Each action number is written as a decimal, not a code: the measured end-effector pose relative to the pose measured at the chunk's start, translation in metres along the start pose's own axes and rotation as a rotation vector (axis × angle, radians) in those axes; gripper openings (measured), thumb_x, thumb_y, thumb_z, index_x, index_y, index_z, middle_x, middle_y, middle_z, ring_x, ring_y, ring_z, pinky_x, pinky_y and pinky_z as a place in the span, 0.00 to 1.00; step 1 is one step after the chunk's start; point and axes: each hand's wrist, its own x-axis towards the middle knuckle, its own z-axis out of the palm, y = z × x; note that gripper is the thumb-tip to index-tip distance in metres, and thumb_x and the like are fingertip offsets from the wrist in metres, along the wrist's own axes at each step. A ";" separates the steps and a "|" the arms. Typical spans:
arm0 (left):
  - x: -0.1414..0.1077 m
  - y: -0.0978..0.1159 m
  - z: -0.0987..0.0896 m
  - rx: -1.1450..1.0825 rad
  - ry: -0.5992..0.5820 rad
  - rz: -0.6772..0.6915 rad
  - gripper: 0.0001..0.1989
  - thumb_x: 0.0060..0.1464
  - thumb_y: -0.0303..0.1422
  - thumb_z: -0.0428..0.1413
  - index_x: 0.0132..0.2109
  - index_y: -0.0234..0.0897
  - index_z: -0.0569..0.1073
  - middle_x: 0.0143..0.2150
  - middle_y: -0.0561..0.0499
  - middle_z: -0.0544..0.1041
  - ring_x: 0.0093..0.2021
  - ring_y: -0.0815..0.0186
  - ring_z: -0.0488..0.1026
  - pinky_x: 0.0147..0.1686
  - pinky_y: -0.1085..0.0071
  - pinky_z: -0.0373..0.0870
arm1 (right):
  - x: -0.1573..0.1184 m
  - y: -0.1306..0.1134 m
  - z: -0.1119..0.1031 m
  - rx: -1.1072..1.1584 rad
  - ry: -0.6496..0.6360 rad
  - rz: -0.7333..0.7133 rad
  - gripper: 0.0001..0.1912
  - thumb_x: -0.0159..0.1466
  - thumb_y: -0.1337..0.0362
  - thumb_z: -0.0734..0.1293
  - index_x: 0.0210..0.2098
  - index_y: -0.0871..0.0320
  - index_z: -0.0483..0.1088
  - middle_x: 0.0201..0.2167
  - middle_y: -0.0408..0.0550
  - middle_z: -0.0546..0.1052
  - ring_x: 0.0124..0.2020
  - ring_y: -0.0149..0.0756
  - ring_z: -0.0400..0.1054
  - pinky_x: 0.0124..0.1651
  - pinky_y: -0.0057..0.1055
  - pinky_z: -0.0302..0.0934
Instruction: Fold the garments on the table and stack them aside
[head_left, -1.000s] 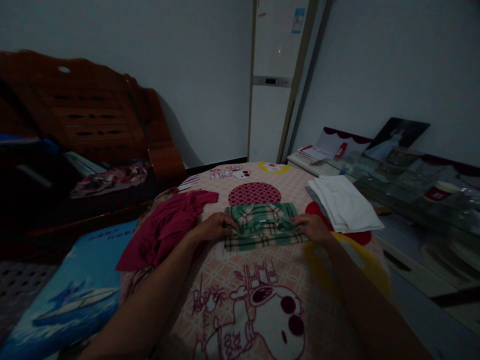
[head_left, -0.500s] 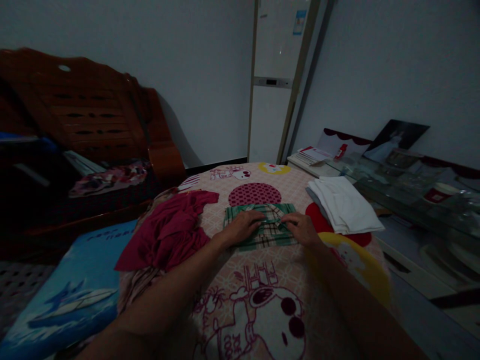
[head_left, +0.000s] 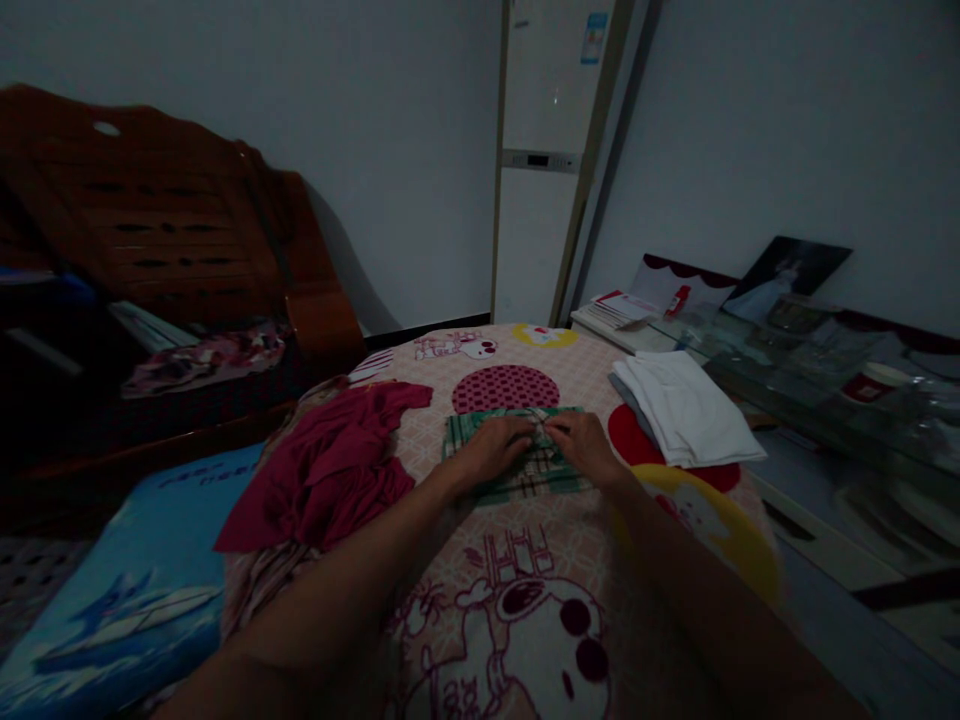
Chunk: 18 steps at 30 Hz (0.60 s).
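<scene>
A green plaid shirt [head_left: 525, 488], folded into a flat rectangle, lies in front of me on the patterned cloth [head_left: 442, 510]. My left hand [head_left: 495, 447] rests on its left half, fingertips closed on the fabric near the collar-like fold. From the other side my right hand [head_left: 581, 442] pinches the same fold. The fingertips of both hands nearly meet there, and they hide part of the fold. To the left is a crumpled magenta garment [head_left: 337, 460]. Folded white clothing [head_left: 690, 405] with a grey piece beneath sits to the right.
A blue printed cushion or box [head_left: 142, 570] is at the lower left, below a wooden bench [head_left: 165, 230]. On the right stands a glass-topped cabinet [head_left: 795, 385] with cups and papers. A tall white air conditioner [head_left: 534, 240] fills the back corner.
My right hand has moved left, toward my left hand, along the shirt's fold. The fingertips are closer together now. The view has shifted slightly.
</scene>
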 end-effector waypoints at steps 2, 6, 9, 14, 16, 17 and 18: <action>0.005 -0.003 0.004 0.044 0.051 -0.042 0.16 0.62 0.28 0.51 0.54 0.37 0.74 0.55 0.44 0.77 0.56 0.58 0.73 0.58 0.60 0.68 | 0.010 0.000 0.003 -0.023 0.040 0.043 0.08 0.62 0.71 0.66 0.33 0.57 0.79 0.35 0.51 0.81 0.38 0.39 0.73 0.43 0.31 0.62; 0.002 -0.008 0.025 0.089 0.063 -0.028 0.20 0.59 0.27 0.52 0.59 0.34 0.70 0.61 0.39 0.72 0.62 0.55 0.68 0.62 0.56 0.65 | 0.020 0.002 0.022 -0.114 0.073 0.157 0.09 0.59 0.72 0.69 0.38 0.59 0.78 0.39 0.53 0.81 0.42 0.40 0.73 0.46 0.32 0.63; -0.003 -0.010 0.035 0.106 0.067 0.000 0.18 0.61 0.28 0.51 0.57 0.35 0.72 0.60 0.38 0.72 0.62 0.54 0.67 0.62 0.53 0.66 | 0.017 0.004 0.036 -0.190 0.093 0.141 0.08 0.62 0.70 0.68 0.40 0.59 0.77 0.41 0.54 0.80 0.44 0.41 0.72 0.48 0.33 0.62; -0.002 -0.013 0.033 0.101 0.109 0.003 0.20 0.58 0.28 0.54 0.58 0.34 0.70 0.62 0.37 0.69 0.64 0.53 0.65 0.63 0.51 0.64 | 0.013 0.008 0.043 -0.220 0.089 0.104 0.12 0.66 0.71 0.61 0.38 0.60 0.77 0.39 0.55 0.79 0.42 0.41 0.70 0.48 0.34 0.60; -0.001 -0.014 0.033 0.107 0.067 -0.011 0.20 0.59 0.30 0.54 0.58 0.33 0.69 0.63 0.35 0.68 0.65 0.52 0.64 0.63 0.51 0.63 | 0.013 0.009 0.042 -0.212 0.089 0.104 0.11 0.66 0.70 0.61 0.37 0.60 0.77 0.38 0.55 0.78 0.42 0.41 0.70 0.48 0.34 0.60; 0.000 -0.014 0.033 0.111 0.038 -0.015 0.19 0.61 0.31 0.53 0.58 0.33 0.69 0.63 0.35 0.68 0.65 0.52 0.64 0.63 0.51 0.63 | 0.014 0.009 0.042 -0.209 0.092 0.107 0.11 0.66 0.70 0.61 0.36 0.60 0.76 0.37 0.55 0.78 0.42 0.41 0.69 0.47 0.33 0.60; 0.000 -0.014 0.033 0.115 0.010 -0.013 0.18 0.62 0.31 0.51 0.57 0.32 0.69 0.62 0.34 0.69 0.65 0.52 0.64 0.63 0.51 0.63 | 0.014 0.009 0.041 -0.206 0.097 0.111 0.11 0.67 0.70 0.61 0.35 0.59 0.76 0.37 0.55 0.78 0.41 0.41 0.69 0.47 0.33 0.60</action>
